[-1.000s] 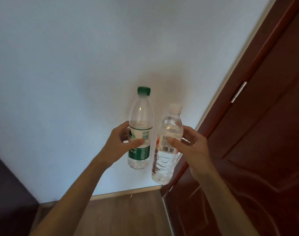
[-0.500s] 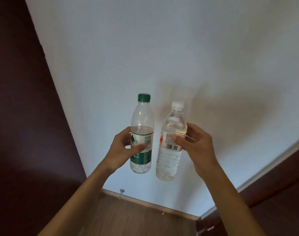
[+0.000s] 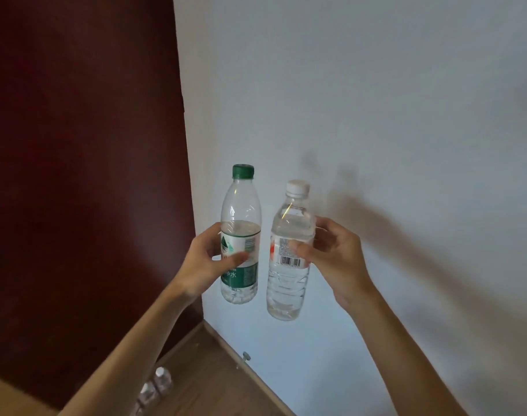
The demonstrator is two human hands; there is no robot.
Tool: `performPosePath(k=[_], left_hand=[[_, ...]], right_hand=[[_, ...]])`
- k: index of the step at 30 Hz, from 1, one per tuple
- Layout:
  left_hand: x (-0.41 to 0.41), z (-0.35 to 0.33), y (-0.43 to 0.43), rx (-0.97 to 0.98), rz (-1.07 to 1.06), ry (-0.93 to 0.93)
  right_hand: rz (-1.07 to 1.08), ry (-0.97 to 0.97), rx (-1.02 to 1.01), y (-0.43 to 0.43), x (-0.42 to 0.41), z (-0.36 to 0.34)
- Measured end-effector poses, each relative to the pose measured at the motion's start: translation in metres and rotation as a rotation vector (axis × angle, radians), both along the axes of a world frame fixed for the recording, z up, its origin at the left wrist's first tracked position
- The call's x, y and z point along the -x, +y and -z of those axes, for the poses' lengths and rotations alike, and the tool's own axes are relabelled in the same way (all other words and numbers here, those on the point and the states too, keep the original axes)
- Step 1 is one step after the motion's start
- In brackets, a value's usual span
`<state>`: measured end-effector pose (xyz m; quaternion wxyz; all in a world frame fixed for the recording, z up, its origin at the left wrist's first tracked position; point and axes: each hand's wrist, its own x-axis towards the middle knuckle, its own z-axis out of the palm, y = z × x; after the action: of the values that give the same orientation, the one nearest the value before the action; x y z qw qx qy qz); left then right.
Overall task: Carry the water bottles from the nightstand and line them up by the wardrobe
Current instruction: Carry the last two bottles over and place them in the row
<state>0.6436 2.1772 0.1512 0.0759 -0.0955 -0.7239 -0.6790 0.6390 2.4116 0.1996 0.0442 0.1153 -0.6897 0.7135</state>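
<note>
My left hand (image 3: 206,262) grips a clear bottle with a green cap and green label (image 3: 240,205), held upright and about half full. My right hand (image 3: 334,259) grips a clear bottle with a white cap and a barcode label (image 3: 286,292), upright, nearly full. Both bottles hang in the air in front of the white wall, side by side and close together. The dark red wardrobe side (image 3: 82,175) fills the left of the view. On the floor by its foot stand two more bottles (image 3: 155,385), partly hidden behind my left forearm.
The white wall (image 3: 376,115) meets the wooden floor (image 3: 214,376) along a skirting board (image 3: 250,367) running down to the right. A small door stop (image 3: 246,355) sticks out of the skirting. A light brown edge (image 3: 4,391) shows at the bottom left.
The view has swung left: the red door has left the right side and the wardrobe now fills the left. Floor bottles have come into sight. Both hands keep their bottles.
</note>
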Motion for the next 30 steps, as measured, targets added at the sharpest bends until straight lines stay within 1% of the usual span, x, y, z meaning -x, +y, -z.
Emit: performPosePath(k=[4, 7, 18, 23, 26, 30], left_hand=[[-0.005, 0.000, 0.004, 0.005, -0.110, -0.018], [-0.011, 0.004, 0.006, -0.004, -0.177, -0.037], [-0.014, 0.015, -0.013, -0.016, -0.390, -0.022], [0.001, 0.024, -0.025, -0.039, -0.408, -0.021], [0.009, 0.027, -0.038, -0.021, -0.402, -0.031], [0.018, 0.034, -0.057, -0.010, -0.398, -0.070]], right_hand=[[-0.119, -0.006, 0.001, 0.006, 0.023, 0.002], [-0.173, 0.011, -0.039, 0.004, 0.038, 0.009], [-0.359, -0.008, -0.096, -0.037, 0.079, 0.023], [-0.378, -0.033, -0.073, -0.053, 0.100, 0.030], [-0.375, -0.034, -0.056, -0.066, 0.112, 0.032], [-0.376, -0.029, -0.077, -0.085, 0.128, 0.034]])
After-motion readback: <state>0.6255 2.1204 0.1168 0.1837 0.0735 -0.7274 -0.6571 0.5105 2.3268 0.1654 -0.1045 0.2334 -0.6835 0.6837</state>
